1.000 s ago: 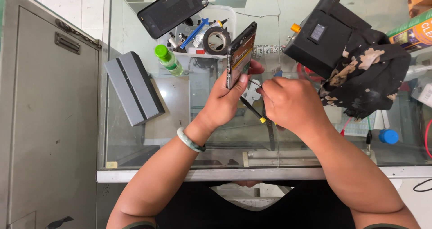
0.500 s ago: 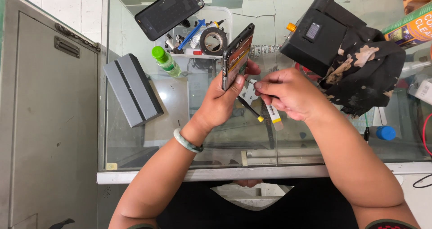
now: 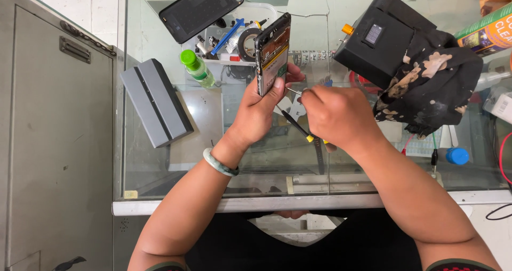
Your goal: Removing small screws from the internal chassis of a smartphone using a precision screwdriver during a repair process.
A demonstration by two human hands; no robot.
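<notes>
Glass surface (image 3: 160, 159): above its middle the left hand (image 3: 258, 114) grips an opened phone (image 3: 273, 52) upright while the right hand (image 3: 336, 114) pinches a thin tool (image 3: 294, 92) at it, a probing step needing a steady tip.

An opened phone (image 3: 273, 52) stands on edge above the glass counter (image 3: 160, 175), gripped from below by the left hand (image 3: 260, 111). The right hand (image 3: 338, 114) is just to its right, over a screwdriver (image 3: 298, 127). Behind lies a parts tray (image 3: 234, 36), another phone (image 3: 201, 9) resting across its left corner. A bottle (image 3: 196, 68) and a box (image 3: 156, 101) lie left.
</notes>
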